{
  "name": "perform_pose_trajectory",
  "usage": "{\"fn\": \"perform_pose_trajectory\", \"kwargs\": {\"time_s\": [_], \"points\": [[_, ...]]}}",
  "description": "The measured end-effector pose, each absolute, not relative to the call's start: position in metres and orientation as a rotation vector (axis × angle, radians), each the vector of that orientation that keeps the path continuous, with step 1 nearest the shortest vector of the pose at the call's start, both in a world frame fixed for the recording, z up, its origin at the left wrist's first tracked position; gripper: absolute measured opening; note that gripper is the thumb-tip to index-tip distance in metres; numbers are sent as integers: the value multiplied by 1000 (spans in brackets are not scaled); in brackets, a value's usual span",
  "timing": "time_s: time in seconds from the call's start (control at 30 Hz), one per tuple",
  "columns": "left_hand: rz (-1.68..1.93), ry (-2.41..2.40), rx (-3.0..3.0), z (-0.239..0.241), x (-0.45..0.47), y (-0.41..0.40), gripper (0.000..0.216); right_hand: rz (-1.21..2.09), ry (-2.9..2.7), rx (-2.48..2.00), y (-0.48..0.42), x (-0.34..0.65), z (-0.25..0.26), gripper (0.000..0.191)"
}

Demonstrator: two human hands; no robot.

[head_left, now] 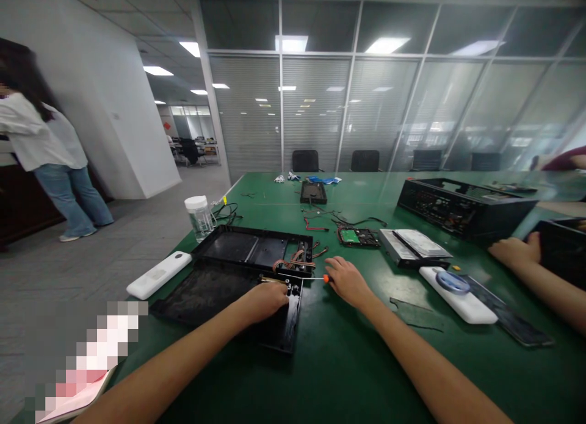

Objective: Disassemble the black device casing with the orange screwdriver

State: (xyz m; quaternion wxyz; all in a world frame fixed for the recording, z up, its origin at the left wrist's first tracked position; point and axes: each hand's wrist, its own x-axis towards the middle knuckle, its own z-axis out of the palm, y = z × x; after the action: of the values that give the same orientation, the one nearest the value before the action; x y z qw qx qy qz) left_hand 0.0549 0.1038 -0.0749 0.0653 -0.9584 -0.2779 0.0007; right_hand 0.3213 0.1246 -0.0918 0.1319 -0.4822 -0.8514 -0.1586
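Observation:
A screwdriver (326,279) with an orange end is in my right hand (347,282), its thin shaft pointing left over the edge of an opened black case. My left hand (268,303) is curled down on the near black panel (201,293) of that case, beside small round parts near its right end. What its fingers pinch, if anything, is hidden. Behind it lies the far black tray (229,246), with a bundle of multicoloured wires (293,262) at its right end.
A hard drive with a green board (354,236), a silver drive (407,247) and a white power bank-like block (458,296) lie to the right. A co-worker's hand (515,251) touches a black box (565,247). A clear jar (198,219) and white device (159,275) stand left.

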Motion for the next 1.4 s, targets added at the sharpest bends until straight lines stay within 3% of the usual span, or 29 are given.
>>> {"fn": "perform_pose_trajectory", "kwargs": {"time_s": [0.53, 0.73, 0.9, 1.4], "points": [[-533, -881, -3186, -70, 75, 140, 21, -444, -2416, -1400, 123, 321, -89, 25], [-464, -812, -3126, -78, 76, 134, 18, -316, -2181, -1634, 123, 323, -88, 20], [-282, -754, -3033, -80, 76, 131, 13, -190, -1817, -2021, 125, 327, -81, 40], [-331, -862, -2910, -79, 75, 131, 23, -3, -1859, -2038, 136, 334, -96, 34]]}}
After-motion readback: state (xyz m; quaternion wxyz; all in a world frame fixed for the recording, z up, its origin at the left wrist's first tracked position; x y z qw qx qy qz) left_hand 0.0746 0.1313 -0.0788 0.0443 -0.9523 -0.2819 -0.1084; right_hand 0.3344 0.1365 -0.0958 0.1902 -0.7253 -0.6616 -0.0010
